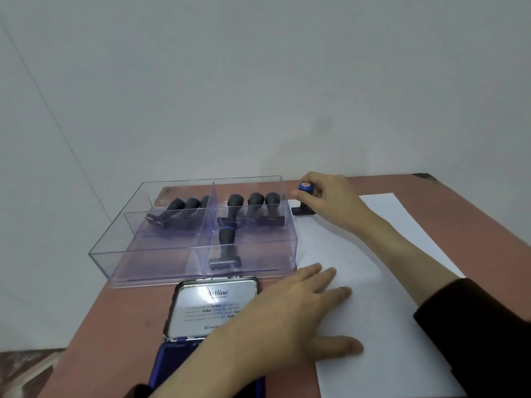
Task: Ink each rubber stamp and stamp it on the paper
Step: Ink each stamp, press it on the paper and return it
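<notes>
Fingers (pixel 321 183) of our right hand (pixel 327 201) curl around the top of 1 stamp (pixel 305 188), gripping its blue cap, with the thumb on the left side. We hold it upright, its dark base set down at the far left corner of the paper (pixel 388 254), just beside the right end of the tray (pixel 100 254). Our left hand (pixel 287 314) lies flat and relaxed, its straight fingers (pixel 321 272) spread on the near left part of the sheet, pressing it to the table (pixel 115 311), while the wrist crosses over the ink pad (pixel 178 357). That pad stands open just left of the paper, its blue base nearest us and its silver lid (pixel 212 305) tipped up towards the tray. We count 7 other stamps (pixel 225 245) in the clear, divided tray: 3 lie tilted in the far left compartment, 3 stand in a row at the back of the right half, and 1 stands alone in front of them. Dark sleeves (pixel 474 326) cover both our forearms near the bottom edge. Behind the reddish table rises a plain pale wall (pixel 258 81).
</notes>
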### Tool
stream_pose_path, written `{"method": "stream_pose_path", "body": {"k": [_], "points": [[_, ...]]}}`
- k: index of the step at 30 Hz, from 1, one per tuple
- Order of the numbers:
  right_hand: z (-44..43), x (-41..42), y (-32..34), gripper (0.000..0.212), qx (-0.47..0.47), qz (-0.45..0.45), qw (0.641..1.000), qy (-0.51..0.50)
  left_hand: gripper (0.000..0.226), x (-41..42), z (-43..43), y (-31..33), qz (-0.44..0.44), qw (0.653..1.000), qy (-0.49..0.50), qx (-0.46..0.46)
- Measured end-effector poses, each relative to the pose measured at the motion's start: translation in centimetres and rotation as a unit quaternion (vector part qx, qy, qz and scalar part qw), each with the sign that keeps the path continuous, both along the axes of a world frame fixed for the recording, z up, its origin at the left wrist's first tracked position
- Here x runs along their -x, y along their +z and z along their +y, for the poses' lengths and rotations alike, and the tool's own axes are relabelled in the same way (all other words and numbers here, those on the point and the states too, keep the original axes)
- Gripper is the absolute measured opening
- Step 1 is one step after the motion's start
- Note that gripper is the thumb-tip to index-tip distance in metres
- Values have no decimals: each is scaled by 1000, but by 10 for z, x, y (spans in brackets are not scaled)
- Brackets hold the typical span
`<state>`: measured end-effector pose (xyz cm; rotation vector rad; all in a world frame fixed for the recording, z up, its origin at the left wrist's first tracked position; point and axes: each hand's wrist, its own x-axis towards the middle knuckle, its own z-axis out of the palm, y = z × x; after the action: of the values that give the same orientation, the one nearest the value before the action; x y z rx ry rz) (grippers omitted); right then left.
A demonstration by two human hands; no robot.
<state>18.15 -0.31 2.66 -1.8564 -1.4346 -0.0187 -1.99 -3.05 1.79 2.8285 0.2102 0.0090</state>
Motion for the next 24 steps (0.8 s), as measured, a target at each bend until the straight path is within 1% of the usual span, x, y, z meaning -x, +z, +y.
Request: {"method": "stream_pose_path", "body": {"k": [14,18,24], "points": [[2,2,-4,20,6,-12,1000,7,71,0,0,0,-1,1000,0,-11],[1,4,-7,25,-1,-20,1000,10,71,-1,1,-2,3,1000,-1,-18],[3,5,-11,22,-19,16,1000,13,72,-3,1,-2,9,1000,-3,-26]]}}
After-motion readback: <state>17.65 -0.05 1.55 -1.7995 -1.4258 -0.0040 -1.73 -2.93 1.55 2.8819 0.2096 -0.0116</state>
